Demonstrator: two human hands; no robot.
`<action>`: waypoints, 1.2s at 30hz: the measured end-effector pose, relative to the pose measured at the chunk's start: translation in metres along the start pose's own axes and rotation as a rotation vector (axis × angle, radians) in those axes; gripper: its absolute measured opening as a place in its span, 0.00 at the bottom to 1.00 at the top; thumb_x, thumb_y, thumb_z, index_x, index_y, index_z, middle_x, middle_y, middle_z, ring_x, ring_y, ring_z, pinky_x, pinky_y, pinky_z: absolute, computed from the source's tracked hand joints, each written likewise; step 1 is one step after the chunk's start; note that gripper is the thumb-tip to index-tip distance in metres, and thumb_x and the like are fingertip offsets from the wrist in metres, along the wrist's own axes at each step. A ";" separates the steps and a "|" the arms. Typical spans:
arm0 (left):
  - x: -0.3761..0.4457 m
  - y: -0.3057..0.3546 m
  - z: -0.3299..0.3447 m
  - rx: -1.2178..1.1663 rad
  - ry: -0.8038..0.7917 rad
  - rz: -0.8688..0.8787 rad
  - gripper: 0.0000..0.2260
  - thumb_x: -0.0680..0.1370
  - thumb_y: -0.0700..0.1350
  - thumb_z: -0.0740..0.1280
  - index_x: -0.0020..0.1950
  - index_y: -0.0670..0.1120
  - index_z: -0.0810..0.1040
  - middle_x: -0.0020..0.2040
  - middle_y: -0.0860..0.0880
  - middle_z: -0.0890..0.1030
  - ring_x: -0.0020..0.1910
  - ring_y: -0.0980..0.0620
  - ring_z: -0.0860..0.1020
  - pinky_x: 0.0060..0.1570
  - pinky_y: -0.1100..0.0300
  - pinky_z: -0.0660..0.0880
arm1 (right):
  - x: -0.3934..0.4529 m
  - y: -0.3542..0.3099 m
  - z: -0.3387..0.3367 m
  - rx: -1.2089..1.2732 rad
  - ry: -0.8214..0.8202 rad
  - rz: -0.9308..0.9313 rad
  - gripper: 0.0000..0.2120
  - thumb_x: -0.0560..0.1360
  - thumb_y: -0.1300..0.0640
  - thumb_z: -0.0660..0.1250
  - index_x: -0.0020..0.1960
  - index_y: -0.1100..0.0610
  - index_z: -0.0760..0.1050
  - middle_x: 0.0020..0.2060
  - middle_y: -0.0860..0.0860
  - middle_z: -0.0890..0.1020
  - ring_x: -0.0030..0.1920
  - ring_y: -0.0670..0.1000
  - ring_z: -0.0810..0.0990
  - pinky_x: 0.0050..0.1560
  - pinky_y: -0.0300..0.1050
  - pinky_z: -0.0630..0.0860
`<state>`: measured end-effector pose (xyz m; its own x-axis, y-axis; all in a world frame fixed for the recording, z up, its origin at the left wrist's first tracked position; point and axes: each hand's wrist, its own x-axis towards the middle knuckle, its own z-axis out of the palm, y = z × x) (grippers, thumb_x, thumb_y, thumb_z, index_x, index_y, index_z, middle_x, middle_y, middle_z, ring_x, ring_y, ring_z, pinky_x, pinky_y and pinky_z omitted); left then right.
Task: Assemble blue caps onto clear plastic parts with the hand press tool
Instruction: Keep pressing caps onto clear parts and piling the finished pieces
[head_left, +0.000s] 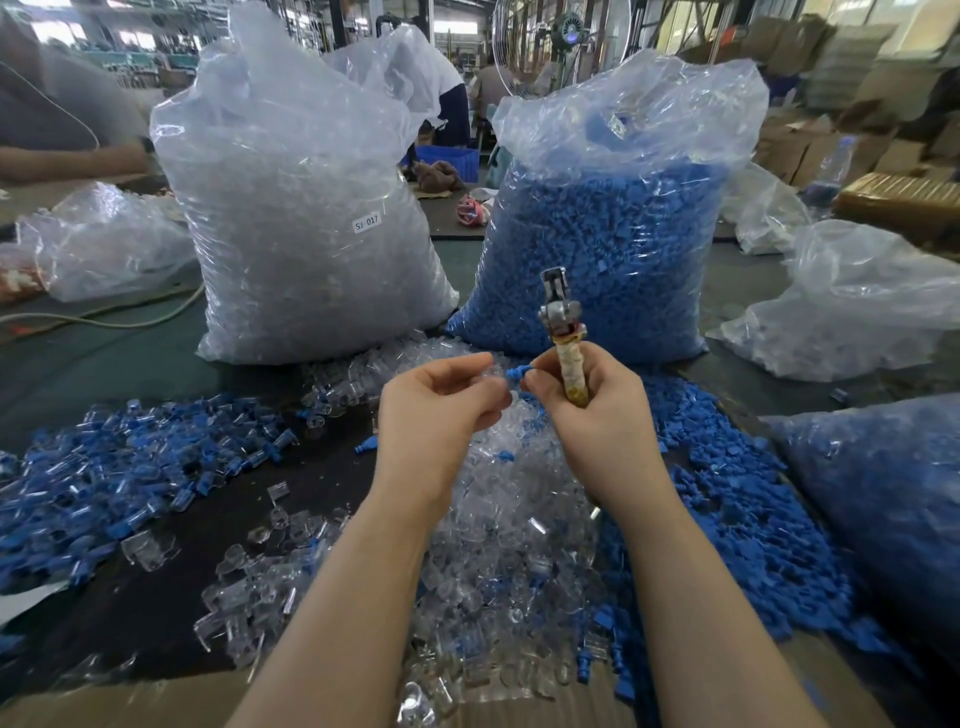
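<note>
My left hand (441, 405) pinches a clear plastic part (491, 375) between thumb and fingers, above the middle of the table. My right hand (592, 405) grips the tape-wrapped handle of the hand press tool (563, 332), which stands upright with its metal head on top. The same hand's thumb and forefinger pinch a blue cap (519, 372). The cap's tip touches or nearly touches the clear part. Below my hands lies a heap of loose clear parts (498, 561). Loose blue caps (737, 509) are piled to the right.
A big bag of clear parts (311, 234) and a big bag of blue caps (602, 249) stand behind my hands. Assembled blue-and-clear pieces (130, 467) cover the table's left. Another blue-filled bag (883, 499) lies at right. Other people sit at the far left and back.
</note>
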<state>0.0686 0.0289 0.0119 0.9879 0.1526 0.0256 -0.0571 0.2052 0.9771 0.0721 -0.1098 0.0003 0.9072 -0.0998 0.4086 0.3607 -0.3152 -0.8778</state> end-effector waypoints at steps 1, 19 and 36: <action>0.000 0.000 0.000 -0.010 -0.005 0.000 0.09 0.72 0.33 0.73 0.49 0.44 0.83 0.38 0.46 0.86 0.38 0.53 0.85 0.38 0.66 0.79 | 0.000 0.001 0.001 -0.022 0.005 -0.009 0.09 0.77 0.57 0.71 0.41 0.48 0.75 0.31 0.42 0.79 0.32 0.42 0.75 0.34 0.33 0.70; -0.005 -0.001 0.009 0.167 0.097 0.127 0.05 0.70 0.38 0.77 0.40 0.46 0.84 0.35 0.47 0.85 0.38 0.48 0.85 0.43 0.52 0.82 | -0.003 0.000 0.006 -0.131 0.074 -0.070 0.07 0.76 0.55 0.70 0.44 0.56 0.75 0.31 0.47 0.77 0.34 0.46 0.74 0.34 0.41 0.69; -0.005 -0.003 0.009 0.383 0.139 0.342 0.06 0.70 0.42 0.77 0.40 0.53 0.84 0.35 0.61 0.83 0.35 0.64 0.81 0.36 0.73 0.74 | 0.001 -0.004 0.001 -0.047 -0.065 0.017 0.09 0.76 0.60 0.68 0.42 0.47 0.78 0.35 0.42 0.83 0.36 0.42 0.79 0.39 0.41 0.76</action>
<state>0.0654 0.0186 0.0105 0.8924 0.2808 0.3532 -0.2900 -0.2428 0.9257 0.0718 -0.1075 0.0043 0.9259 -0.0448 0.3752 0.3357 -0.3585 -0.8711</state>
